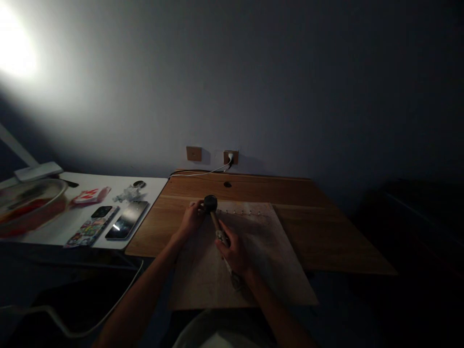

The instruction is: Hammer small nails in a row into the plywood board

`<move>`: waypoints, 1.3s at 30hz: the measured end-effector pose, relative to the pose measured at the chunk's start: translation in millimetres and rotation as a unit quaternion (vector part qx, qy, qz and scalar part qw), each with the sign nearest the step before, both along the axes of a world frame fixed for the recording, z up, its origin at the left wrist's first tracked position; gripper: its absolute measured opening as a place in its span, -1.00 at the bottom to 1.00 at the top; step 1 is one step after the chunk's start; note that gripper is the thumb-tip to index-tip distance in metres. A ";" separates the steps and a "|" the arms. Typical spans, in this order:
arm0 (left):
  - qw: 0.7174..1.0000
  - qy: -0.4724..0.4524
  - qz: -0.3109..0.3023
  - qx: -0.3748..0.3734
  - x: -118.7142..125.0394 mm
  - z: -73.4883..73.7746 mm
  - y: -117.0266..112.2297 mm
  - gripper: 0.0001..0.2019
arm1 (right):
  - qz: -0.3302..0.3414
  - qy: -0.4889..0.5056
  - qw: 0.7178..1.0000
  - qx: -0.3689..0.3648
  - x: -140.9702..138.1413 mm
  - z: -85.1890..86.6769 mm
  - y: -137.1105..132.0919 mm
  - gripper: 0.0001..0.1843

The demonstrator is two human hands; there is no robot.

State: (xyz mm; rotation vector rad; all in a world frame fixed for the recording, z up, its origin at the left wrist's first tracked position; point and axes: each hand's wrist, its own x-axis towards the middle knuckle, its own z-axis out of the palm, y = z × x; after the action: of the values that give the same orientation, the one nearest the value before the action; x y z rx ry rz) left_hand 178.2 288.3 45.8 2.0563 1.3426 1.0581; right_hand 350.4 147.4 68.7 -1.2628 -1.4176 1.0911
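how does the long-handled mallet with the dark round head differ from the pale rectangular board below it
The long-handled mallet with the dark round head is narrow, while the pale rectangular board is broad and flat. The mallet is gripped in the right hand; the board lies on the brown wooden tabletop, its near end overhanging. The mallet looks much smaller than the board. Both are dimly lit.

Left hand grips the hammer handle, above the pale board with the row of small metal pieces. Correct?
Wrong hand: the head view shows the right hand gripping the hammer handle, above the pale board with the row of small metal pieces. The left hand is by the hammer's head.
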 end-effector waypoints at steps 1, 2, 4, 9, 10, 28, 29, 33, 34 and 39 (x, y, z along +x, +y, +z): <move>1.000 -0.005 -0.001 -0.001 0.0 -0.1 -0.2 -0.66 | 0.004 0.002 1.000 -0.002 0.3 0.0 -0.2 -0.28; 1.000 -0.008 -0.002 -0.002 0.0 -0.5 -0.2 -0.65 | 0.005 0.005 1.000 -0.004 0.6 -0.2 -0.4 -0.27; 1.000 -0.006 -0.002 0.001 -0.1 -1.8 0.3 -0.64 | 0.004 0.007 1.000 -0.004 1.1 -0.9 -0.3 -0.28; 1.000 -0.001 -0.002 0.005 0.3 -4.1 1.6 -0.67 | 0.001 -0.003 1.000 0.001 0.0 -1.6 0.3 -0.30; 1.000 -0.002 -0.004 0.000 0.5 -3.4 1.5 -0.67 | -0.001 0.003 1.000 0.000 -0.6 -0.4 -0.6 -0.30; 0.983 0.174 -0.007 0.066 -46.2 8.7 -79.5 -0.66 | -0.140 -0.005 0.987 -0.078 58.8 -0.2 -78.7 -0.59; 0.979 0.192 -0.004 0.064 -53.3 8.1 -86.8 -0.67 | -0.125 -0.017 0.988 -0.088 57.5 1.5 -77.4 -0.59; 0.971 0.230 -0.007 0.068 -77.7 4.7 -109.9 -0.67 | -0.069 -0.086 0.989 -0.100 53.9 11.1 -68.7 -0.64; 0.971 0.230 -0.010 0.068 -81.1 4.3 -114.8 -0.66 | -0.057 -0.119 0.987 -0.094 53.5 13.6 -67.0 -0.66; 0.971 0.221 -0.025 0.086 -80.1 6.8 -134.2 -0.64 | -0.033 -0.315 0.948 -0.011 51.9 22.9 -69.1 -0.70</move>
State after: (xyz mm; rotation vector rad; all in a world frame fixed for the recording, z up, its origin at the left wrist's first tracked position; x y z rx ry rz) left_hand 98.1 154.2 52.6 2.5517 1.4317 0.7391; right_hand 402.3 78.3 91.5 -1.7571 -1.8086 0.6752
